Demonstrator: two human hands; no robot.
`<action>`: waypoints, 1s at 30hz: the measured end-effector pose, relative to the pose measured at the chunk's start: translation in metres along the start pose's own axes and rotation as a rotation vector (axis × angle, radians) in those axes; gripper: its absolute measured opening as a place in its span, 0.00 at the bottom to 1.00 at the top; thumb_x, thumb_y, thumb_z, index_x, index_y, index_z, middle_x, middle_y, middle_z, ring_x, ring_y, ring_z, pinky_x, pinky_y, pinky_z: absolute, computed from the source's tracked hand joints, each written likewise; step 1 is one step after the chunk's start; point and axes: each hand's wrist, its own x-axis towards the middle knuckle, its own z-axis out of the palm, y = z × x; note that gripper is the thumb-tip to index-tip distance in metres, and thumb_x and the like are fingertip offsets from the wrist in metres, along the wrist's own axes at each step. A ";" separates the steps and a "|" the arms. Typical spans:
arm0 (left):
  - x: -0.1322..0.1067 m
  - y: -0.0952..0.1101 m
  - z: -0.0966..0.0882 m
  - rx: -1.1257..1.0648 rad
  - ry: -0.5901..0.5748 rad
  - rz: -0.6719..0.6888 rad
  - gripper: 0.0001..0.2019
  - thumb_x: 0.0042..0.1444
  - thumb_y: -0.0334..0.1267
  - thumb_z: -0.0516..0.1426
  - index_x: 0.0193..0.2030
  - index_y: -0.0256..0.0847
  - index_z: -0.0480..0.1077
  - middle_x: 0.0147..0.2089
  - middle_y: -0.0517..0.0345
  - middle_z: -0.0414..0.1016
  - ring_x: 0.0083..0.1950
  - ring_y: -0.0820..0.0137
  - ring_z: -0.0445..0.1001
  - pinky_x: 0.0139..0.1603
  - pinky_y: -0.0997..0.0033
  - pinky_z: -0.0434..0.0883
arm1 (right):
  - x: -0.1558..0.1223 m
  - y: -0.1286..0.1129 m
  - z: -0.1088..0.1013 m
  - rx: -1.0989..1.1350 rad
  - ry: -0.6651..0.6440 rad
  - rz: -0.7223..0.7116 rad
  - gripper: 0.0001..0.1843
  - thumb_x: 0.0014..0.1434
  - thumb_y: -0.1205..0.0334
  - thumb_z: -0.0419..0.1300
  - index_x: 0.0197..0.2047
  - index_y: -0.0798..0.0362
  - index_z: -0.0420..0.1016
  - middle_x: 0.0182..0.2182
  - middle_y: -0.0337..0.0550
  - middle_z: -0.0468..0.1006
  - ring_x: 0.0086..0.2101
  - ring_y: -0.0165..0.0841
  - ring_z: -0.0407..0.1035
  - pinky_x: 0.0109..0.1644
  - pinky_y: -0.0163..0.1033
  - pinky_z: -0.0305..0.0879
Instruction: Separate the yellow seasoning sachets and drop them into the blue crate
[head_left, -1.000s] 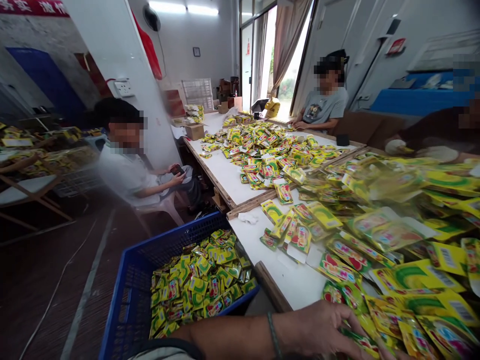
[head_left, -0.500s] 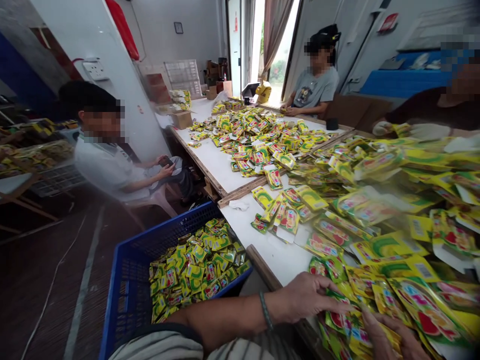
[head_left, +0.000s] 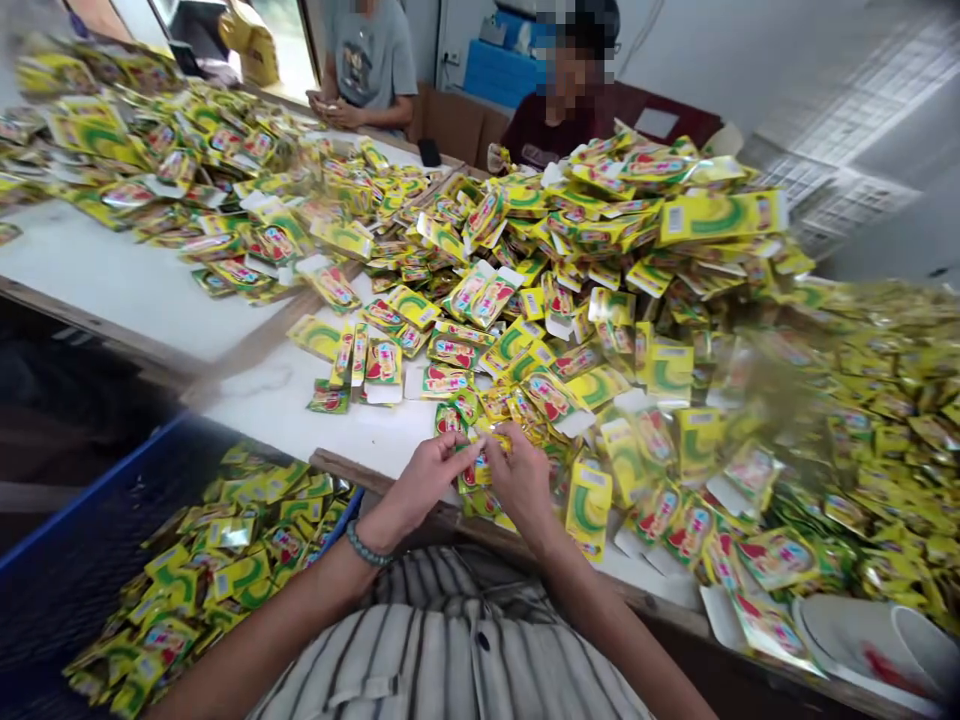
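Observation:
My left hand (head_left: 424,482) and my right hand (head_left: 521,478) meet at the near edge of the white table (head_left: 112,280), fingers pinched together on a small yellow, red and green sachet (head_left: 475,470). A bead bracelet sits on my left wrist. A great heap of the same sachets (head_left: 615,300) covers the table just beyond and to the right of my hands. A few sachets lie separately in a short row (head_left: 364,365) to the left of my hands.
A blue crate (head_left: 82,530) with several loose sachets (head_left: 217,550) stands low at my left. Two other people sit at the table's far side (head_left: 371,60) (head_left: 566,100). A white card or tray (head_left: 862,630) lies at the near right edge.
The view has swung right and down, from the room and crate towards the heap. My hands have come together from the sachets at the lower right, now pinching one sachet in front of me.

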 end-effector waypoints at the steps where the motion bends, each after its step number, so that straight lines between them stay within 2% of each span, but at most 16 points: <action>1: 0.000 0.001 0.000 0.045 0.002 0.010 0.20 0.49 0.53 0.63 0.34 0.35 0.71 0.28 0.62 0.67 0.30 0.75 0.63 0.32 0.76 0.61 | -0.001 0.002 0.000 0.026 -0.006 0.007 0.18 0.61 0.46 0.50 0.32 0.52 0.67 0.18 0.35 0.63 0.21 0.30 0.57 0.28 0.36 0.51; 4: 0.002 0.004 -0.002 0.076 0.015 -0.002 0.20 0.46 0.52 0.65 0.33 0.36 0.69 0.27 0.64 0.66 0.28 0.76 0.62 0.29 0.77 0.60 | -0.003 0.007 -0.003 0.293 -0.065 0.093 0.19 0.62 0.44 0.50 0.36 0.52 0.66 0.25 0.38 0.69 0.25 0.31 0.63 0.30 0.35 0.59; 6: 0.004 0.004 -0.002 0.057 0.007 -0.010 0.20 0.44 0.51 0.66 0.33 0.35 0.69 0.28 0.63 0.68 0.28 0.76 0.63 0.30 0.77 0.61 | -0.003 0.009 -0.007 0.459 -0.176 0.147 0.21 0.60 0.43 0.53 0.42 0.53 0.67 0.32 0.41 0.74 0.32 0.33 0.69 0.35 0.36 0.65; 8: 0.007 0.003 -0.002 0.046 -0.005 -0.005 0.21 0.44 0.51 0.66 0.34 0.35 0.68 0.29 0.62 0.69 0.29 0.77 0.64 0.30 0.78 0.63 | -0.005 0.007 -0.013 0.485 -0.285 0.161 0.22 0.58 0.44 0.58 0.45 0.53 0.70 0.36 0.43 0.77 0.37 0.36 0.71 0.40 0.39 0.68; 10: 0.009 0.001 -0.001 0.027 -0.001 -0.025 0.22 0.44 0.52 0.65 0.35 0.36 0.66 0.27 0.64 0.69 0.27 0.77 0.65 0.28 0.78 0.63 | -0.007 0.004 -0.022 0.428 -0.303 0.142 0.19 0.57 0.47 0.60 0.42 0.54 0.73 0.36 0.43 0.79 0.38 0.38 0.72 0.43 0.40 0.68; 12: 0.011 0.000 -0.001 0.014 -0.002 -0.068 0.24 0.45 0.54 0.64 0.38 0.37 0.64 0.24 0.65 0.70 0.24 0.75 0.66 0.25 0.77 0.63 | -0.004 0.002 -0.035 0.388 -0.217 0.132 0.18 0.57 0.48 0.59 0.40 0.54 0.74 0.34 0.43 0.79 0.35 0.37 0.72 0.42 0.40 0.68; 14: 0.012 0.000 -0.002 0.037 -0.008 -0.096 0.26 0.45 0.56 0.64 0.41 0.38 0.63 0.24 0.62 0.72 0.23 0.73 0.69 0.24 0.76 0.64 | 0.006 0.005 -0.051 0.277 -0.056 0.119 0.18 0.58 0.48 0.58 0.41 0.54 0.74 0.34 0.44 0.78 0.34 0.36 0.72 0.40 0.40 0.68; 16: 0.014 0.000 -0.003 0.086 0.007 -0.097 0.27 0.44 0.55 0.64 0.41 0.37 0.63 0.25 0.59 0.74 0.24 0.72 0.70 0.26 0.75 0.65 | 0.022 0.016 -0.067 0.031 0.145 0.116 0.17 0.58 0.48 0.58 0.40 0.54 0.75 0.39 0.48 0.77 0.36 0.38 0.71 0.40 0.41 0.67; 18: 0.017 -0.002 -0.006 0.147 0.036 -0.068 0.27 0.43 0.54 0.65 0.41 0.36 0.64 0.26 0.59 0.74 0.25 0.72 0.71 0.27 0.74 0.67 | 0.037 0.031 -0.077 -0.223 0.224 0.122 0.13 0.56 0.53 0.60 0.38 0.54 0.75 0.45 0.51 0.74 0.37 0.39 0.71 0.41 0.43 0.65; 20: 0.020 -0.003 -0.010 0.256 0.079 0.002 0.25 0.45 0.53 0.64 0.42 0.37 0.65 0.30 0.57 0.75 0.29 0.70 0.72 0.32 0.70 0.70 | 0.047 0.044 -0.080 -0.344 0.190 0.111 0.09 0.55 0.57 0.61 0.36 0.54 0.74 0.44 0.51 0.75 0.36 0.39 0.71 0.40 0.43 0.65; 22: 0.022 0.000 -0.016 0.444 0.167 0.135 0.24 0.49 0.52 0.62 0.46 0.38 0.67 0.39 0.52 0.77 0.36 0.66 0.75 0.39 0.64 0.73 | 0.047 0.048 -0.079 -0.348 0.176 0.021 0.07 0.58 0.59 0.59 0.36 0.54 0.73 0.40 0.49 0.76 0.36 0.39 0.71 0.39 0.42 0.65; 24: 0.020 0.010 -0.020 0.691 0.288 0.382 0.25 0.52 0.50 0.62 0.53 0.39 0.67 0.51 0.46 0.74 0.47 0.60 0.74 0.50 0.56 0.71 | 0.039 0.043 -0.077 -0.306 0.182 -0.146 0.07 0.60 0.59 0.58 0.38 0.53 0.72 0.44 0.49 0.75 0.41 0.41 0.72 0.41 0.42 0.66; 26: 0.018 0.025 -0.023 0.935 0.326 0.670 0.31 0.52 0.50 0.62 0.60 0.40 0.64 0.62 0.42 0.66 0.61 0.54 0.66 0.61 0.49 0.63 | 0.026 0.029 -0.073 -0.234 0.078 -0.317 0.07 0.61 0.61 0.58 0.41 0.52 0.73 0.50 0.49 0.74 0.47 0.41 0.70 0.47 0.42 0.67; 28: 0.016 0.038 -0.023 1.114 0.187 0.838 0.31 0.53 0.48 0.62 0.62 0.39 0.64 0.64 0.42 0.64 0.66 0.53 0.59 0.66 0.48 0.57 | 0.016 0.014 -0.070 -0.108 -0.124 -0.446 0.07 0.61 0.63 0.58 0.44 0.50 0.74 0.51 0.47 0.74 0.50 0.39 0.69 0.51 0.41 0.66; 30: 0.016 0.045 -0.023 1.157 -0.001 0.784 0.21 0.57 0.43 0.59 0.57 0.40 0.69 0.58 0.45 0.72 0.61 0.56 0.66 0.62 0.54 0.63 | 0.012 0.004 -0.065 0.066 -0.256 -0.475 0.08 0.61 0.63 0.60 0.44 0.49 0.75 0.49 0.45 0.75 0.49 0.36 0.70 0.53 0.40 0.66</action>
